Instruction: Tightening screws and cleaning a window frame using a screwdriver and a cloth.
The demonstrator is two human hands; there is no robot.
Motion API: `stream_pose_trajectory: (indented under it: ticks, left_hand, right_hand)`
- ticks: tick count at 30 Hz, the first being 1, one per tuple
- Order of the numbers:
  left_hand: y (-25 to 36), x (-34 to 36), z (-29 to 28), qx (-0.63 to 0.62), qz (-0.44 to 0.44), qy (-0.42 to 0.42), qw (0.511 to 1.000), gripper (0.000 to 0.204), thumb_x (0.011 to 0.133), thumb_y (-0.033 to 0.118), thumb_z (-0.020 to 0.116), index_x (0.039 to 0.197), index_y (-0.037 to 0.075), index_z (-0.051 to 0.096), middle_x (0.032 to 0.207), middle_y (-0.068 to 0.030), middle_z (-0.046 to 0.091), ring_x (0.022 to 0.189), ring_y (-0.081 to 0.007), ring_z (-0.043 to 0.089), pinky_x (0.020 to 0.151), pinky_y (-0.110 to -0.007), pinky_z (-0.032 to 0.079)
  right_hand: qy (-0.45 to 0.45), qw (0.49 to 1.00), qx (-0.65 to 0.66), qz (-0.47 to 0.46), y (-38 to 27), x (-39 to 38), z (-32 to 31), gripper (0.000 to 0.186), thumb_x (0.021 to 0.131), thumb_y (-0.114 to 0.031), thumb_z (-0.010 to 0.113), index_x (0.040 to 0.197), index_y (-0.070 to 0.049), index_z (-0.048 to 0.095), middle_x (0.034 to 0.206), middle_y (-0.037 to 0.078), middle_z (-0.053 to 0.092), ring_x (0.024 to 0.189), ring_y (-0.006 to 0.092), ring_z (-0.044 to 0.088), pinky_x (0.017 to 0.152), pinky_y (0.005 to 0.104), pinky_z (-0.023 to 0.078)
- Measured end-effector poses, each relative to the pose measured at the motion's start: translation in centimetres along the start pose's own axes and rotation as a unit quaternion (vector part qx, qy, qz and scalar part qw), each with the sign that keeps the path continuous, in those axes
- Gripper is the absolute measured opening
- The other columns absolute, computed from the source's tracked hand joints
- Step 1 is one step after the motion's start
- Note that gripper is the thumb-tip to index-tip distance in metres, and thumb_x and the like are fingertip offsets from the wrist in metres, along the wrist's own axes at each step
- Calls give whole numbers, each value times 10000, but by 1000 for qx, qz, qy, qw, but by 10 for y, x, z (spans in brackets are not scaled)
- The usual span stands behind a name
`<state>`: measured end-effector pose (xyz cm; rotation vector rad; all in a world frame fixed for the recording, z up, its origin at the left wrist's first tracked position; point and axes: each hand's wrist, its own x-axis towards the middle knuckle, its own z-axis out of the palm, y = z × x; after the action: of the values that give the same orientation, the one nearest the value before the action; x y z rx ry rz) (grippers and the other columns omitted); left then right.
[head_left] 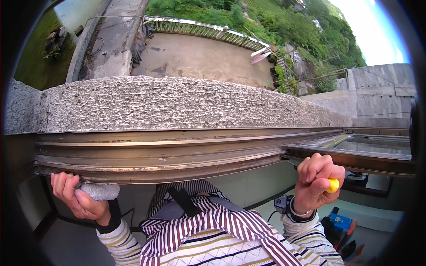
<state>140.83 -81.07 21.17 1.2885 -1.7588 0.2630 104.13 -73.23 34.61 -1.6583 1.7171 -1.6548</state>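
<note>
Along an open window, seen from above, a brown metal frame with long, dirt-marked sliding tracks crosses the whole view. Beyond it runs a rough grey ledge, and outside lie a bare concrete terrace, a pale balustrade and green trees. At the right, a framed glass pane sits in the tracks. Below the frame is the room, with a pale wall; a person in a striped apron stands close to the window. Low on the right, a blue box lies among dark items; its contents cannot be made out. The left hand, fingers curled, grips a fluffy white cloth against the frame's inner edge, near its left end. The right hand is closed in a fist around a yellow handle, just beside the pane's near left corner; the tool's other end is mostly hidden.
</note>
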Motion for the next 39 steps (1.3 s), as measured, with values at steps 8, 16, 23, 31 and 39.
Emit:
stream_pose_trajectory:
  ticks: [8, 16, 23, 31, 39]
  left_hand:
    - [-6, -7, -1, 3, 1, 4, 1000, 318, 790, 137, 353, 944, -49, 559, 1025, -207, 548, 1023, -353, 498, 1002, -552, 330]
    - [-7, -6, -5, 17, 14, -1, 1000, 325, 796, 140, 342, 957, -46, 554, 1016, -213, 548, 1010, -352, 505, 996, -562, 338]
    - [-9, -7, 1, 4, 20, 15, 1000, 343, 790, 142, 345, 945, -73, 562, 1013, -216, 563, 1037, -375, 508, 1008, -553, 335]
    - [-3, -2, 2, 5, 8, 21, 1000, 308, 781, 148, 361, 925, -45, 552, 983, -197, 549, 1003, -351, 494, 1002, -551, 330]
    - [16, 11, 7, -5, -6, 5, 1000, 264, 782, 153, 362, 878, -31, 525, 931, -177, 527, 963, -347, 480, 1004, -525, 320]
  right_hand:
    - [-105, 989, -97, -45, 18, 8, 8, 253, 890, -182, 618, 860, -11, 434, 652, 48, 464, 542, 125, 410, 488, 257, 312]
    - [114, 974, 195, -4, -10, 7, 5, 371, 920, -414, 497, 794, -104, 337, 642, -4, 402, 486, 79, 341, 403, 207, 284]
    - [57, 995, 74, -35, 2, -9, -3, 413, 877, -458, 547, 791, -103, 356, 640, 9, 433, 510, 91, 357, 425, 227, 286]
    - [-52, 988, 25, -145, 20, -29, -15, 214, 898, -144, 558, 788, -52, 401, 636, 51, 481, 478, 160, 460, 444, 312, 427]
    - [-64, 961, 228, -143, 12, -48, 8, 147, 797, -8, 618, 792, -20, 471, 671, 68, 536, 498, 203, 489, 478, 343, 435]
